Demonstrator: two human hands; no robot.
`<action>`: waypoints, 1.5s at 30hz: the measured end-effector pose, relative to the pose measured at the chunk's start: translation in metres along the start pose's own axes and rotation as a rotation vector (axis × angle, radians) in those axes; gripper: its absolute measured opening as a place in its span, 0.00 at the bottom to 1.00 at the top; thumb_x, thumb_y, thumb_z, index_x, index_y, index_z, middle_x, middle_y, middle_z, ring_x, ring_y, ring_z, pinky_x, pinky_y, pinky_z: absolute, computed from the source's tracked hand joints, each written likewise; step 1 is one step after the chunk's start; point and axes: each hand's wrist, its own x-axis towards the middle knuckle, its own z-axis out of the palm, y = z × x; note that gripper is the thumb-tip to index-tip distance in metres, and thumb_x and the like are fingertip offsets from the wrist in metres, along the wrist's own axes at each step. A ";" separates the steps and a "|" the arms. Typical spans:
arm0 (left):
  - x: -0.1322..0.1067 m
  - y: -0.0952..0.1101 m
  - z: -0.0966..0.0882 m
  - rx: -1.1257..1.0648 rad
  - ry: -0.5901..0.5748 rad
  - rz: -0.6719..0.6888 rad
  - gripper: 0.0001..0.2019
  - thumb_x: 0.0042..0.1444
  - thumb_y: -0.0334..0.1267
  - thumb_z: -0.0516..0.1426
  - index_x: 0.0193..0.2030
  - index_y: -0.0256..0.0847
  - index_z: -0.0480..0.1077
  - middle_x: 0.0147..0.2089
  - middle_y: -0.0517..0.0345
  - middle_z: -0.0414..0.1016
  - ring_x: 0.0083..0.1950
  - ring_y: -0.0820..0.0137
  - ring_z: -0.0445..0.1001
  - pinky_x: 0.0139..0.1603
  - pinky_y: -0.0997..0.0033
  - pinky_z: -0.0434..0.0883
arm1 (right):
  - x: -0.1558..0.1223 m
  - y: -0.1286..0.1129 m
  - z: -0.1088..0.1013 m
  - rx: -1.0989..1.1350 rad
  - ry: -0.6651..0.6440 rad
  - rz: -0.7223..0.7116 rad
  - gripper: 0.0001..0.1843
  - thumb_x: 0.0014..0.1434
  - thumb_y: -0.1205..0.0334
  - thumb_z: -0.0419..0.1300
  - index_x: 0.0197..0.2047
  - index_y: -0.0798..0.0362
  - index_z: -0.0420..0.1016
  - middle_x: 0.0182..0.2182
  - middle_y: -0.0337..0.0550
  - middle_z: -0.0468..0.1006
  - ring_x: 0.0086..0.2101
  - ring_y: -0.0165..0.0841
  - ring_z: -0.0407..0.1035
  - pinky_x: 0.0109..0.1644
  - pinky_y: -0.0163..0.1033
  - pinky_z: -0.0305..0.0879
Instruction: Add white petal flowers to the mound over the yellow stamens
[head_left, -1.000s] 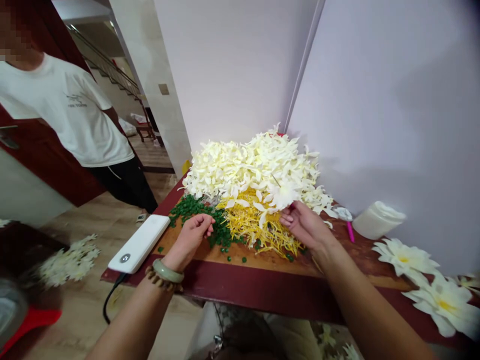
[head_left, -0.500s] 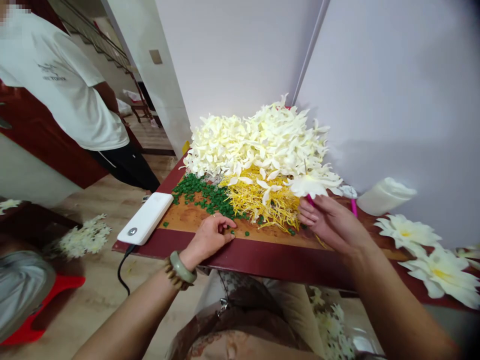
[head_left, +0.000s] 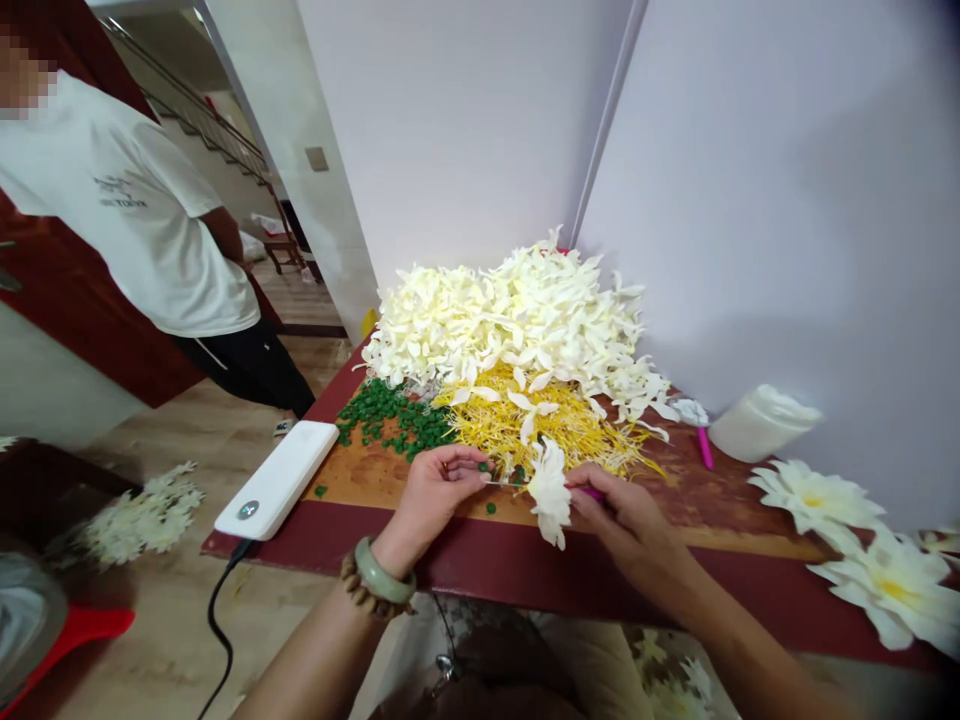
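Observation:
My right hand (head_left: 630, 515) is closed on the magenta handle of a thin needle-like tool (head_left: 592, 494). A white artificial flower (head_left: 551, 495) is threaded on its shaft, petals upright, just left of my fingers. The shaft's tip points left toward my left hand (head_left: 435, 495), which pinches a small green plastic piece (head_left: 484, 467) beside it. Whether tip and piece touch, I cannot tell. Behind my hands lie loose green pieces (head_left: 401, 420), a heap of yellow stamens (head_left: 487, 420) and a tall pile of white petals (head_left: 502, 310).
A white power bank (head_left: 277, 480) with a black cable lies at the table's left end. To the right are a second magenta-handled tool (head_left: 705, 447), a white roll (head_left: 765, 422) and finished flowers (head_left: 877, 580). A person in a white shirt (head_left: 157, 230) stands at the left.
My right hand has moved left and down, turning the flower on its side. My left hand has picked up a green piece, and the two hands are now close together.

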 end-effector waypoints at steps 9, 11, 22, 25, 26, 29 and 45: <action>0.005 0.000 0.007 -0.031 0.012 -0.046 0.11 0.34 0.32 0.64 0.29 0.35 0.75 0.23 0.58 0.73 0.25 0.75 0.68 0.29 0.76 0.65 | 0.005 0.006 0.007 -0.174 0.053 -0.042 0.09 0.59 0.63 0.47 0.32 0.51 0.65 0.24 0.37 0.69 0.25 0.29 0.61 0.29 0.33 0.56; 0.005 -0.001 0.008 -0.034 0.017 -0.054 0.11 0.34 0.31 0.64 0.30 0.35 0.75 0.24 0.57 0.74 0.25 0.75 0.69 0.30 0.76 0.65 | 0.006 0.005 0.008 -0.216 0.042 -0.040 0.09 0.60 0.63 0.46 0.32 0.51 0.65 0.24 0.37 0.68 0.25 0.29 0.61 0.29 0.34 0.55; 0.006 -0.005 0.006 -0.025 0.029 -0.047 0.11 0.35 0.32 0.64 0.30 0.35 0.75 0.23 0.57 0.74 0.24 0.74 0.69 0.28 0.76 0.65 | 0.004 -0.004 0.011 -0.352 0.040 -0.099 0.11 0.60 0.65 0.45 0.31 0.51 0.66 0.25 0.39 0.70 0.26 0.31 0.63 0.31 0.35 0.56; 0.007 -0.005 0.006 -0.014 0.013 -0.042 0.10 0.35 0.32 0.64 0.29 0.34 0.75 0.25 0.56 0.75 0.24 0.75 0.69 0.28 0.76 0.66 | 0.003 -0.006 0.013 -0.392 0.038 -0.111 0.11 0.60 0.64 0.45 0.32 0.51 0.66 0.25 0.40 0.70 0.27 0.32 0.64 0.32 0.36 0.56; 0.006 -0.005 0.007 -0.022 0.001 -0.044 0.10 0.35 0.31 0.64 0.30 0.34 0.75 0.25 0.57 0.75 0.25 0.75 0.69 0.29 0.76 0.66 | 0.002 -0.006 0.013 -0.402 0.040 -0.112 0.11 0.60 0.64 0.45 0.32 0.51 0.66 0.26 0.41 0.71 0.27 0.33 0.64 0.32 0.36 0.56; 0.003 -0.001 0.008 -0.163 -0.052 -0.051 0.21 0.35 0.27 0.64 0.41 0.38 0.72 0.29 0.57 0.76 0.28 0.75 0.71 0.34 0.75 0.67 | -0.001 -0.005 0.014 -0.365 0.064 -0.098 0.10 0.60 0.64 0.45 0.33 0.51 0.66 0.26 0.41 0.71 0.28 0.33 0.64 0.33 0.36 0.56; 0.003 0.006 0.035 -0.646 -0.138 -0.199 0.07 0.45 0.33 0.61 0.33 0.34 0.74 0.30 0.55 0.75 0.32 0.73 0.71 0.36 0.75 0.65 | 0.002 -0.008 0.068 0.201 0.274 0.029 0.07 0.60 0.62 0.45 0.35 0.52 0.62 0.30 0.40 0.70 0.31 0.31 0.64 0.36 0.33 0.60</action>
